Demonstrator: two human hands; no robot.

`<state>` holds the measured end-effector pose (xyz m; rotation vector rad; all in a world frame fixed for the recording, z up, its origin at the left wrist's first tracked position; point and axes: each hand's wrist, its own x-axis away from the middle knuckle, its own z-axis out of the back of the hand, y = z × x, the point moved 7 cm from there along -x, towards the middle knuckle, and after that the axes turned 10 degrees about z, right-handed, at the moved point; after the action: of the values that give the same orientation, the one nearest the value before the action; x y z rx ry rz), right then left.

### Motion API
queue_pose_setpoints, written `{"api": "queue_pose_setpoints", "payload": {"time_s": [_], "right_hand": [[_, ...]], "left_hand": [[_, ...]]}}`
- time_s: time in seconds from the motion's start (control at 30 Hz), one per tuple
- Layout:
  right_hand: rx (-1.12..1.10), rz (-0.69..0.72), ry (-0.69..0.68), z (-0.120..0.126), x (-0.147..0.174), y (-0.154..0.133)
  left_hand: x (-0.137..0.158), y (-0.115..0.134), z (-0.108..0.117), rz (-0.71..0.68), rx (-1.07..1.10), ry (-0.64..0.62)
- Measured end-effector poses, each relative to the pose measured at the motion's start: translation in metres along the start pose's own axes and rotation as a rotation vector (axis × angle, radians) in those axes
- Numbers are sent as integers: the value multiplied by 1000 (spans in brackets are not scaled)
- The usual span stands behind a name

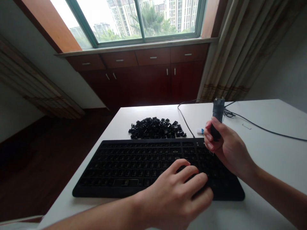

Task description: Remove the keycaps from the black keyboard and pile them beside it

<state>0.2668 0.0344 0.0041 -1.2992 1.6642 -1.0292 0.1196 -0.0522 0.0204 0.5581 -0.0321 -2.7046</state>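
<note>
A black keyboard (127,182) with its keycaps off lies across the white table, its key sockets showing. My left hand (178,188) rests over its right half, fingers bent and slightly apart, with the fingertips partly hidden; nothing shows in its grasp. Above the keyboard's right end, my right hand (225,143) is closed around a small dark handheld device (217,110). The device stands nearly upright, with a translucent grey upper part and small prongs on top. Just behind the keyboard is a heap of black keycaps (153,127).
A small white-and-blue brush-like piece (200,131) lies behind the keyboard, left of my right hand. Black cables (261,126) run over the table (271,153). A thin bent wire piece (246,126) lies at the right. Red-brown cabinets (148,81) stand below the window.
</note>
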Motion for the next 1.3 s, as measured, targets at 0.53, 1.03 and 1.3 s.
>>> {"api": "queue_pose_setpoints", "payload": {"time_s": [0.53, 1.03, 1.3], "right_hand": [[-203, -101, -55, 12, 21, -1], [-76, -10, -121, 7, 26, 2], [-29, 38, -170, 8, 30, 5]], "left_hand": [[-4, -6, -7, 75, 108, -83], [-4, -8, -8, 88, 149, -86], [-5, -10, -9, 113, 219, -121]]}}
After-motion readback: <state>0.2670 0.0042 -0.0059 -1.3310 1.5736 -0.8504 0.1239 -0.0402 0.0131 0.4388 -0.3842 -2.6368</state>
